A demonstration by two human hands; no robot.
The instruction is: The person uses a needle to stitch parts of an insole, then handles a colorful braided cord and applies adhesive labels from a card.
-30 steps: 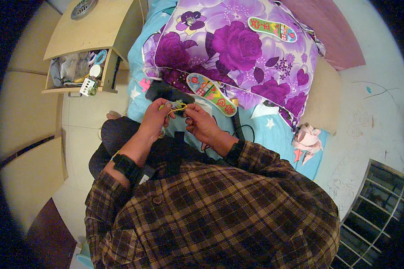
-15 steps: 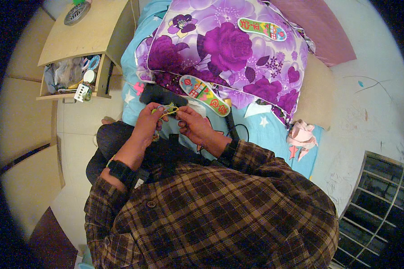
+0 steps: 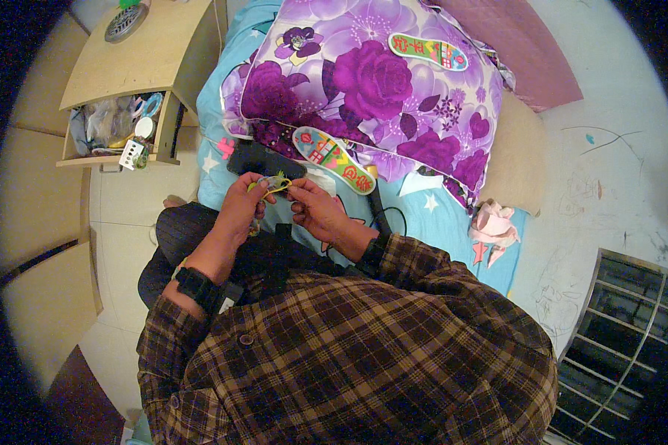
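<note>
Close together over my lap, both hands work at a tangle of yellow-green thread (image 3: 280, 181). My left hand (image 3: 242, 208) pinches one side of it between thumb and fingers, and some strands hang below that hand. With bent fingertips my right hand (image 3: 318, 205) grips the other side, where a yellow loop shows. Just beyond my fingers lies a black phone-like slab (image 3: 266, 160). Beside it an insole with colourful stitching (image 3: 335, 159) rests slantwise on the bed. A second patterned insole (image 3: 428, 52) lies farther off on the purple flowered bedding (image 3: 375, 81).
On the left stands a wooden cabinet (image 3: 145, 55) with its drawer (image 3: 159, 156) pulled out, full of bags and small items. A black cable (image 3: 401, 213) curls right of my hands. Pink cloth (image 3: 495, 224) lies at the bed's right edge, near a barred opening (image 3: 616, 341).
My hands stay pinched on the thread, with only small finger shifts. The whole view has moved slightly.
</note>
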